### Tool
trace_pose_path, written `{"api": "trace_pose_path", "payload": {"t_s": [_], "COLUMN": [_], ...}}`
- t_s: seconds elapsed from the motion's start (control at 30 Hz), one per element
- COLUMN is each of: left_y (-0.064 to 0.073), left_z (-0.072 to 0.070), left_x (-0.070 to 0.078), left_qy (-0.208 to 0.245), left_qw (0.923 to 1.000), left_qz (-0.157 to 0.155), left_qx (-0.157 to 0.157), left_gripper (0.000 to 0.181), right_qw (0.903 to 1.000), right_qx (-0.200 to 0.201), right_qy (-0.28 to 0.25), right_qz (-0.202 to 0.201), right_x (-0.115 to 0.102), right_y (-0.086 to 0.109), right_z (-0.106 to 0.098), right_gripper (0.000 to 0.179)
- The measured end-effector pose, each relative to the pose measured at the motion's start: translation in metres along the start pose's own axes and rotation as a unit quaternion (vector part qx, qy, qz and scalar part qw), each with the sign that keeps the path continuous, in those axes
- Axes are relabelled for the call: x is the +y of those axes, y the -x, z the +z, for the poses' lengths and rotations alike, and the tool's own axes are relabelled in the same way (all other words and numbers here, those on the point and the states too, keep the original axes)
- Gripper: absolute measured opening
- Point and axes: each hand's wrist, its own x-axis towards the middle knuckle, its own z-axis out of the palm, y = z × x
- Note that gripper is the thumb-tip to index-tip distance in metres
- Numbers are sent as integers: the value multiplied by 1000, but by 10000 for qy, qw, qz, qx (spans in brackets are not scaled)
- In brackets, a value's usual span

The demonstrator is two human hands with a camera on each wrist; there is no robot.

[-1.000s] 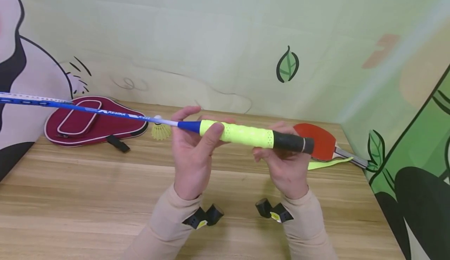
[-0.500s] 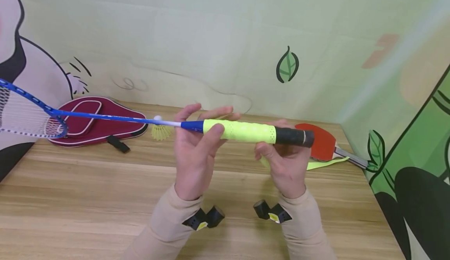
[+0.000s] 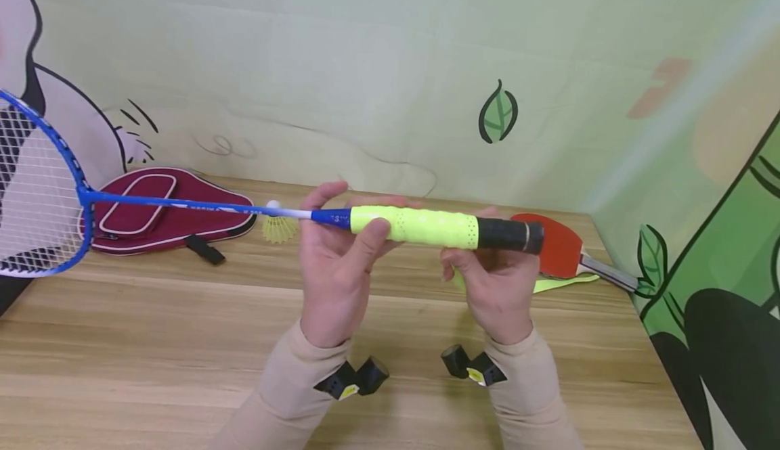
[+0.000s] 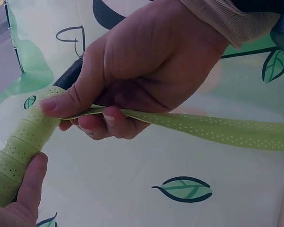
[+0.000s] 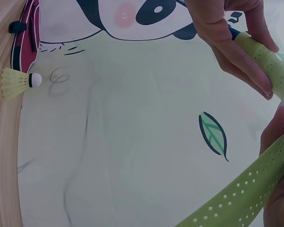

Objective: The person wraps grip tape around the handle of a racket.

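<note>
A blue badminton racket (image 3: 201, 205) is held level above the table, its head at the left edge of the head view. Yellow-green grip tape (image 3: 420, 227) is wrapped round the handle from the blue cone towards the butt, where black handle (image 3: 506, 235) shows. My left hand (image 3: 335, 274) holds the wrapped part near the cone, thumb on top and fingers behind. Under the black end, my right hand (image 3: 496, 294) pinches the tape where it leaves the handle. In the left wrist view the loose perforated tape strip (image 4: 217, 128) runs from those fingers to the right.
A red table tennis bat (image 3: 557, 243) lies at the back right of the wooden table (image 3: 183, 355), behind the tape's tail. At the back left are a dark red bat case (image 3: 146, 210) and a yellow shuttlecock (image 3: 279, 228). A printed wall (image 3: 396, 98) stands behind.
The racket has rolled in my hands: its head, edge-on before, now shows its strings. The tape's loose end has drawn a little to the left. Both hands stay nearly in place.
</note>
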Motion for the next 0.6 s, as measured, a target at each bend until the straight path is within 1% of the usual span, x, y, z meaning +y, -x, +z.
{"api": "trace_pose_path", "payload": {"t_s": [0.1, 0.27, 0.33, 0.4, 0.47, 0.5, 0.6], "left_y": [0, 0, 0, 0, -1, -1, -2], "left_z": [0, 0, 0, 1, 1, 1, 1], "left_x": [0, 0, 0, 0, 0, 0, 0], "left_qy": [-6, -130, -229, -313, -307, -263, 28], "left_qw": [9999, 9994, 9990, 9986, 9988, 9991, 10000], "left_qz": [-74, -81, -80, -80, -71, -51, 61], "left_qx": [142, 311, 380, 412, 381, 317, -30], "left_gripper": [47, 49, 51, 53, 54, 55, 57], "right_qw": [10000, 9995, 9991, 9988, 9986, 9984, 9974], "right_qx": [1, 130, 176, 193, 217, 235, 276], "right_qy": [-13, -279, -376, -431, -467, -507, -654], "right_qz": [-38, -106, -124, -123, -113, -114, -82], "right_x": [-1, 0, 0, 0, 0, 0, 0], "right_y": [0, 1, 2, 2, 2, 2, 2], "right_z": [-1, 0, 0, 1, 1, 1, 2], "right_gripper": [34, 55, 60, 54, 47, 45, 41]}}
